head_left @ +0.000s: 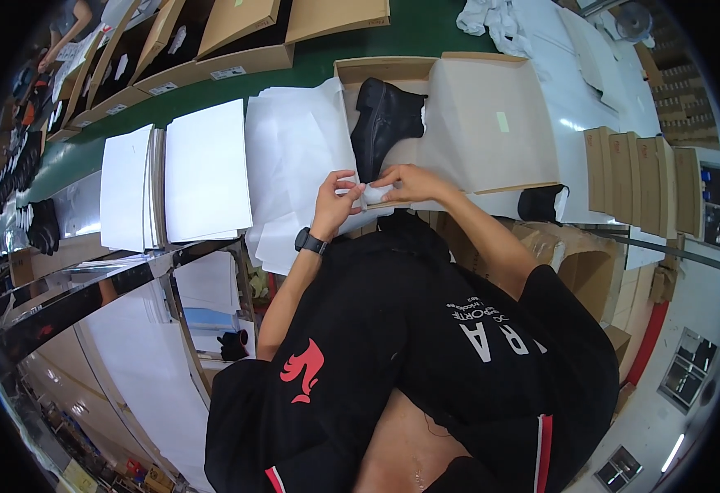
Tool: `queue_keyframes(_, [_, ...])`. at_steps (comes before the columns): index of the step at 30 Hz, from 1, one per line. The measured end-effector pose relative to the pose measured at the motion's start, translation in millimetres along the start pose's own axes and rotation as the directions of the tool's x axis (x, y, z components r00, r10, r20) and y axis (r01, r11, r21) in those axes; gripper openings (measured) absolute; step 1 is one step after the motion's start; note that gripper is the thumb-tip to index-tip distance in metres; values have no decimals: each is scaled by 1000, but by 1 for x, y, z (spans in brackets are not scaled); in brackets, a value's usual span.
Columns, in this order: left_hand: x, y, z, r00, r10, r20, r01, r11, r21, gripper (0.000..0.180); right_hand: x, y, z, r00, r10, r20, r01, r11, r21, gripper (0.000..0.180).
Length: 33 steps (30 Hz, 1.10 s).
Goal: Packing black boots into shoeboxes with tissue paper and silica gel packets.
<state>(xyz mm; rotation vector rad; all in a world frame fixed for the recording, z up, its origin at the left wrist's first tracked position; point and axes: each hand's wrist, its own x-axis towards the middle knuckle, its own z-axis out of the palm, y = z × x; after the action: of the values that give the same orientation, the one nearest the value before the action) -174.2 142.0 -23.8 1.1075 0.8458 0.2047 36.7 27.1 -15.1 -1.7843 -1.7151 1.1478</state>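
Note:
A black ankle boot [380, 123] lies on its side in an open cardboard shoe box [388, 67], its toe toward me. At the box's near edge, a small crumpled piece of white tissue paper [376, 194] sits between my hands. My right hand [413, 182] pinches this paper from the right, fingertips close to the boot's toe. My left hand [337, 203], with a dark watch on its wrist, has thumb and fingers closed on the paper's left side. White tissue sheets [294, 156] spread from the box's left side under my left hand.
Two stacks of white sheets [206, 172] stand left of the tissue. Open shoe boxes [245, 62] line the green conveyor at the back left. Another black boot [543, 203] lies right of the box, near upright cardboard boxes [631, 181]. Crumpled white paper [495, 23] lies at the back.

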Motion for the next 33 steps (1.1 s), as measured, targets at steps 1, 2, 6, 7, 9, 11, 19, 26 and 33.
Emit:
queue_keyframes(1, [-1,-3,1,1000,1,9,-1,1000,4,43,2,7,-4,1000,-5,-2,5,1000,-3,34])
queue_keyframes(2, [-1,0,2,1000,3,19,-3,1000,8,43,5,14,-11,980,199,1,-192,943,272,32])
queue_keyframes(6, [-3,5,6,1000,12,21,-12,1000,-5,42,28,19,0,762,648,22,-441,492,751,64])
queue_keyframes(7, [-5,5,5,1000,10,11,-10,1000,-7,42,31,17,3,714,700,23,-443,425,789,78])
queue_keyframes(9, [-8,6,3,1000,-22,21,21,999,24,41,28,19,9,772,635,-3,-373,457,807,85])
queue_keyframes(11, [-8,9,2,999,-20,30,18,999,51,41,28,27,19,818,575,-33,-301,475,827,92])
queue_keyframes(19, [0,10,8,999,3,49,-5,999,44,39,42,66,41,887,268,-377,46,760,648,87])
queue_keyframes(26, [2,-45,-28,789,547,-278,-198,656,729,50,28,37,31,850,406,-336,-226,857,463,97])
queue_keyframes(33, [35,-49,-38,620,660,-425,291,309,905,36,46,29,47,862,376,-340,-57,739,671,116])
